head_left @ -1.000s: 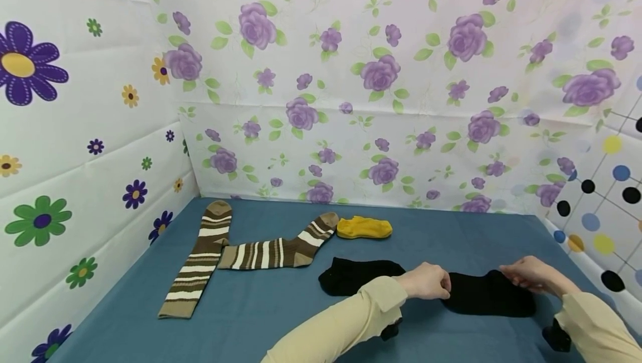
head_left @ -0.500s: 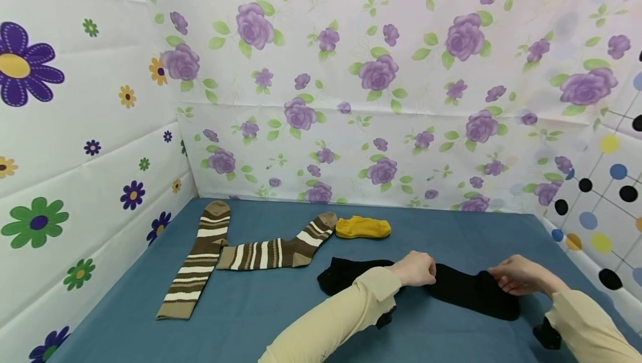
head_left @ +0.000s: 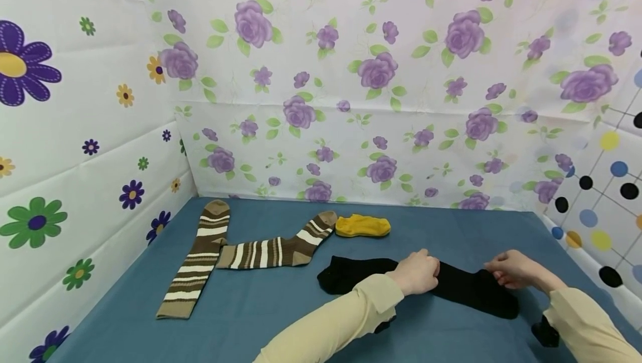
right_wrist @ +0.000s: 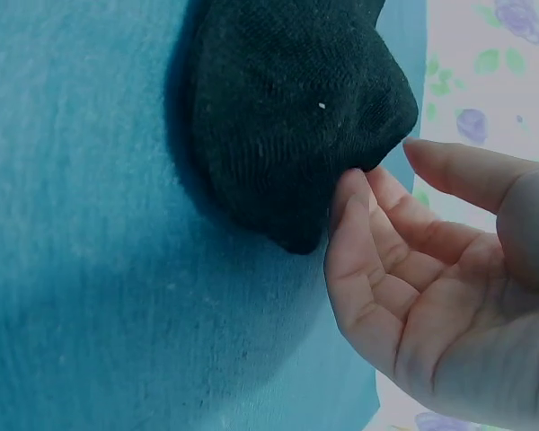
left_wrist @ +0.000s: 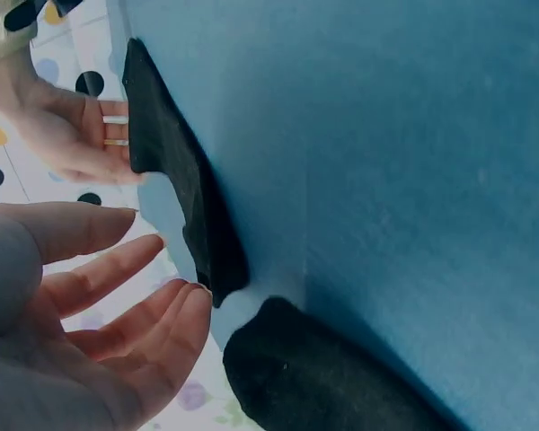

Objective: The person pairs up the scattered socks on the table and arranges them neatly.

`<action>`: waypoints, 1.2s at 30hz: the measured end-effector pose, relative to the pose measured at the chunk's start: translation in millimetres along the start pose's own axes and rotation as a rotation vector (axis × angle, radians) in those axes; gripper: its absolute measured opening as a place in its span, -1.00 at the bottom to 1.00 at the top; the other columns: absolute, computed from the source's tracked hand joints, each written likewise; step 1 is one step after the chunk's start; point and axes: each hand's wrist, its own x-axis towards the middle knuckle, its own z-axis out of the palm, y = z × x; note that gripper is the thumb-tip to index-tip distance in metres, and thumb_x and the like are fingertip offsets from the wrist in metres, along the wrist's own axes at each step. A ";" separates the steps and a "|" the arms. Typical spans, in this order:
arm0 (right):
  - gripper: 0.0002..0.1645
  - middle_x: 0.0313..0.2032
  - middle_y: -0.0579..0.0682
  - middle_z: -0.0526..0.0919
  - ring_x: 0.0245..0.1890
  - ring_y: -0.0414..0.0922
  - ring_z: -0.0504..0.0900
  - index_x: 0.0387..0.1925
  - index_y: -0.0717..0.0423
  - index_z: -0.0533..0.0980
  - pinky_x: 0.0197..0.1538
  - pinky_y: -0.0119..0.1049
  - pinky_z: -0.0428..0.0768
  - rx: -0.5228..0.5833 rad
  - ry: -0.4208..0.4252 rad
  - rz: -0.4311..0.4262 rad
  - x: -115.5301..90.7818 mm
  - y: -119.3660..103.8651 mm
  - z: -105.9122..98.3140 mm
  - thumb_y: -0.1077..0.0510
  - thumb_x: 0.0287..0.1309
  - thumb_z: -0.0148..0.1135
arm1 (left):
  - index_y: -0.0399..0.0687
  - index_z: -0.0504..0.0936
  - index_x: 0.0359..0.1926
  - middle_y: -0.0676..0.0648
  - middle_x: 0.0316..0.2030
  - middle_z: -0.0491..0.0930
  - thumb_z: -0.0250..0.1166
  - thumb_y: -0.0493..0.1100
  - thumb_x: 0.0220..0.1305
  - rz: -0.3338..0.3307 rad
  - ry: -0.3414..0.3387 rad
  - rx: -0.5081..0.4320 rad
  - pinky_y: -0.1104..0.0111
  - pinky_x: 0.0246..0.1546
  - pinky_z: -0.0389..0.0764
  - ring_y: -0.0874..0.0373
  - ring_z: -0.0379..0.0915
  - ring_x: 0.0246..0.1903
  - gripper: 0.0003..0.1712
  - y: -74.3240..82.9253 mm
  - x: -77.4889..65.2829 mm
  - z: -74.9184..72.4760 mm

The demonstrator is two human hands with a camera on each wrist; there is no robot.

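Two black socks lie end to end on the right half of the table in the head view. My left hand (head_left: pixel 417 272) is over the place where they meet. In the left wrist view its thumb stands apart from the fingers (left_wrist: pixel 181 332), whose tips are at the near end of the right black sock (left_wrist: pixel 184 171). My right hand (head_left: pixel 514 269) is at that sock's other end. The right wrist view shows its fingertips touching the sock's edge, with the thumb held away from them. The left black sock (head_left: pixel 351 275) lies flat, partly hidden behind my left hand.
Two brown-and-white striped socks, one upright (head_left: pixel 198 262) and one sideways (head_left: pixel 271 254), lie on the left of the blue tabletop (head_left: pixel 241 318). A folded yellow sock (head_left: pixel 363 226) is at the back. Patterned cloth walls (head_left: pixel 351 140) enclose the table.
The right black sock has shifted left toward the other one and now slants slightly. Both hands moved left with it; lately my left hand has dropped a little toward me.
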 end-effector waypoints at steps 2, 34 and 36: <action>-0.74 -0.67 -0.06 0.42 -0.69 -0.23 0.35 -0.43 0.27 0.50 -0.61 -0.38 0.38 -0.009 -0.001 0.001 1.4 0.3 0.0 0.16 0.26 0.03 | 0.03 0.59 -0.31 0.11 -0.38 0.36 0.19 -0.17 0.23 0.015 0.001 -0.001 0.51 -0.54 0.30 0.30 0.21 -0.45 -0.94 2.1 -0.9 2.2; -0.83 -0.54 0.16 0.56 -0.56 -0.07 0.57 -0.37 0.38 0.53 -0.44 -0.20 0.56 -0.013 -0.140 -0.004 -0.9 -13.2 12.0 0.32 0.18 0.05 | 0.09 0.59 -0.18 0.04 -0.13 0.41 0.15 -0.15 0.27 -0.026 -0.086 0.098 0.41 -0.49 0.34 0.20 0.33 -0.20 -0.86 -2.8 12.3 0.7; -0.82 -0.53 0.15 0.56 -0.56 -0.07 0.57 -0.35 0.39 0.54 -0.44 -0.20 0.56 -0.030 -0.116 -0.003 -1.4 -13.9 10.1 0.32 0.18 0.05 | 0.10 0.59 -0.22 0.05 -0.19 0.41 0.15 -0.14 0.26 0.008 -0.044 0.128 0.42 -0.53 0.34 0.21 0.31 -0.28 -0.89 4.1 11.2 4.0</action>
